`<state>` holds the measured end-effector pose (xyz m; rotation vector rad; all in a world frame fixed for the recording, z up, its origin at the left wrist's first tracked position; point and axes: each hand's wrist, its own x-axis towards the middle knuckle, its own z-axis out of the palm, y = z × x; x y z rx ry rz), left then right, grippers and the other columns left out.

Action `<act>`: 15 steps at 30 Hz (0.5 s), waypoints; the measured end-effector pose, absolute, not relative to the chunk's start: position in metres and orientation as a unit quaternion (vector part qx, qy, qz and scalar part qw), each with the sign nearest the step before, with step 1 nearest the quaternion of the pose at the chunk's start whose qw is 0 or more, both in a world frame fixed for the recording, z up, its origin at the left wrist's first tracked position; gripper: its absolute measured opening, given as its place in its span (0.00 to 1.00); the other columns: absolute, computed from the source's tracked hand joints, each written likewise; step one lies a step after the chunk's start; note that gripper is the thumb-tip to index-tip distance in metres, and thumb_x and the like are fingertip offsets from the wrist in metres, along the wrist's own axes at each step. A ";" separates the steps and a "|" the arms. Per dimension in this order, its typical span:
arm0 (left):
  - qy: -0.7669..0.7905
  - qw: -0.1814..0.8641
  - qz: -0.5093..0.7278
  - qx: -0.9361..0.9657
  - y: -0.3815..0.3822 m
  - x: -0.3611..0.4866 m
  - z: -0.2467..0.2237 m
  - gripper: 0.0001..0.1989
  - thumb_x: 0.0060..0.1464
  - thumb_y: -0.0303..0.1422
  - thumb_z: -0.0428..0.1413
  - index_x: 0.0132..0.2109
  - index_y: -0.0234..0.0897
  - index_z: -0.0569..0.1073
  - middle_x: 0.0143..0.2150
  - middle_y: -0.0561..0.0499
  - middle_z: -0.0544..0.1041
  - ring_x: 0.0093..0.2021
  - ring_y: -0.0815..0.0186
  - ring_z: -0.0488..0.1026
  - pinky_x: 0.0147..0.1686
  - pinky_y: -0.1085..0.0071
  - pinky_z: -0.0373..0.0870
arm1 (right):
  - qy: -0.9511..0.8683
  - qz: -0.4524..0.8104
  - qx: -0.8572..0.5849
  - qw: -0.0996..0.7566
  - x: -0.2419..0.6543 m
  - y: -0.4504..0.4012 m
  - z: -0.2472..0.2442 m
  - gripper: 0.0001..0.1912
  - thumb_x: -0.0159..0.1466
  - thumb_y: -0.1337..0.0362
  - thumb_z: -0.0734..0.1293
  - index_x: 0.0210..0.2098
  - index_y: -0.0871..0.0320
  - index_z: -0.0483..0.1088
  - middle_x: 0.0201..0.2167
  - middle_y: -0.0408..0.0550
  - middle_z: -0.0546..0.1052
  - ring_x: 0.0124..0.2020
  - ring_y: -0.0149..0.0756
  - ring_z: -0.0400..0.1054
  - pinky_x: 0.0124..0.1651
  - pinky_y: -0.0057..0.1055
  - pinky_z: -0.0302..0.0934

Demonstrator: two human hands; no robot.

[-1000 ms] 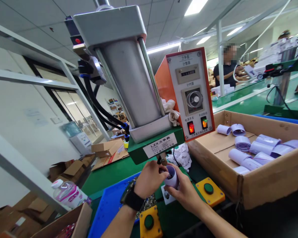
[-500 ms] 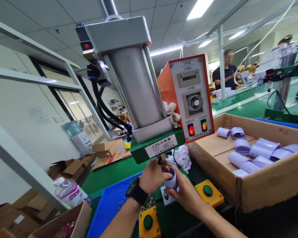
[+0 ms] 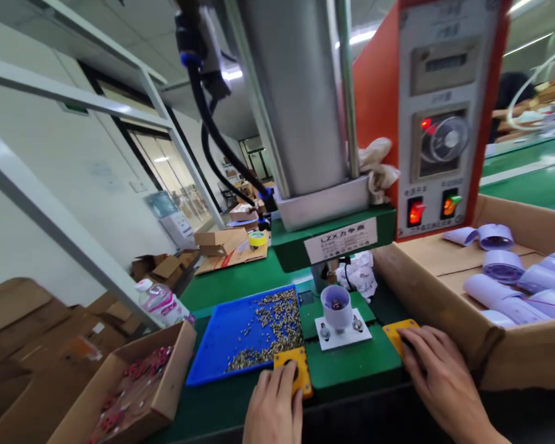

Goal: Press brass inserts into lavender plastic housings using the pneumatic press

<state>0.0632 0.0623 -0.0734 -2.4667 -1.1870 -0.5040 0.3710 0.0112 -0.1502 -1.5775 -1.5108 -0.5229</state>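
Pale cup (image 3: 337, 309) in the middle, with one bare hand low on each side of it and touching neither. The left hand (image 3: 275, 404) reaches up from the bottom, back of the hand on top, its fingers a bit bent over the left yellow box (image 3: 300, 373). The right hand (image 3: 444, 376) leans in from the lower right, its fingers curled down over the right yellow box (image 3: 400, 333). Both hands are loosely open and grip nothing (they just lie on the boxes).

The cup is round and smooth, stands upright with its open end up, and has a small dark red bit inside. It sits on a white plate (image 3: 345, 340) that has a bolt on each side.

Left of the plate is a blue tray (image 3: 226, 333) full of tiny brassy bits (mostly on its right side). A big metal press (image 3: 300, 105) hangs over the bench, just behind the cup. More pale tubes (image 3: 504, 265) lie in a carton (image 3: 536, 357) on the right. The hands hide much of the yellow boxes.
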 end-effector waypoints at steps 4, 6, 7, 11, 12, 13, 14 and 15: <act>-0.491 0.085 -0.096 -0.861 0.063 0.090 -0.032 0.15 0.62 0.30 0.45 0.50 0.41 0.73 0.47 0.49 0.79 0.48 0.60 0.75 0.50 0.61 0.71 | -0.613 -0.205 -0.621 0.444 0.371 0.012 -0.149 0.15 0.69 0.61 0.56 0.47 0.61 0.67 0.42 0.54 0.73 0.46 0.46 0.64 0.51 0.44 0.60; -0.528 0.054 -0.045 -0.846 0.081 0.099 -0.015 0.15 0.64 0.30 0.43 0.49 0.42 0.73 0.47 0.49 0.79 0.48 0.63 0.74 0.50 0.64 0.70 | -0.608 -0.203 -0.620 0.452 0.370 0.011 -0.149 0.14 0.69 0.60 0.56 0.47 0.61 0.67 0.41 0.54 0.73 0.46 0.46 0.64 0.50 0.44 0.60; -0.545 0.053 -0.016 -0.837 0.094 0.104 -0.010 0.15 0.64 0.31 0.43 0.50 0.42 0.73 0.47 0.49 0.78 0.48 0.63 0.74 0.50 0.65 0.70 | -0.605 -0.203 -0.621 0.455 0.370 0.011 -0.149 0.14 0.69 0.60 0.56 0.47 0.61 0.68 0.41 0.54 0.73 0.45 0.46 0.64 0.50 0.45 0.60; -0.550 0.040 0.053 -0.832 0.146 0.119 -0.012 0.10 0.57 0.35 0.54 0.43 0.36 0.76 0.43 0.43 0.79 0.47 0.56 0.76 0.45 0.61 0.72 | -0.602 -0.198 -0.627 0.453 0.370 0.012 -0.156 0.14 0.69 0.61 0.55 0.46 0.60 0.67 0.42 0.55 0.72 0.46 0.46 0.64 0.49 0.46 0.61; -0.549 0.034 0.070 -0.832 0.155 0.123 -0.016 0.10 0.56 0.35 0.56 0.41 0.34 0.76 0.42 0.43 0.79 0.45 0.56 0.76 0.44 0.60 0.73 | -0.605 -0.198 -0.627 0.449 0.370 0.013 -0.158 0.14 0.69 0.61 0.55 0.46 0.60 0.67 0.43 0.55 0.72 0.46 0.47 0.64 0.48 0.46 0.61; -0.548 0.030 0.084 -0.832 0.160 0.126 -0.020 0.10 0.56 0.35 0.57 0.40 0.33 0.76 0.41 0.43 0.80 0.44 0.57 0.77 0.43 0.60 0.73 | -0.607 -0.201 -0.628 0.444 0.371 0.014 -0.160 0.14 0.69 0.61 0.55 0.46 0.59 0.67 0.43 0.55 0.72 0.46 0.47 0.64 0.48 0.47 0.61; -0.547 0.028 0.093 -0.831 0.163 0.128 -0.024 0.10 0.58 0.35 0.56 0.39 0.32 0.76 0.42 0.44 0.80 0.44 0.59 0.77 0.43 0.59 0.74 | -0.607 -0.206 -0.630 0.439 0.371 0.014 -0.160 0.14 0.68 0.61 0.55 0.46 0.58 0.67 0.43 0.55 0.72 0.46 0.48 0.64 0.47 0.47 0.61; -0.547 0.027 0.097 -0.831 0.163 0.130 -0.028 0.10 0.59 0.35 0.54 0.40 0.32 0.76 0.42 0.46 0.80 0.43 0.61 0.77 0.44 0.59 0.74 | -0.604 -0.209 -0.633 0.436 0.371 0.015 -0.159 0.14 0.68 0.61 0.55 0.47 0.57 0.67 0.44 0.55 0.72 0.45 0.48 0.64 0.46 0.47 0.61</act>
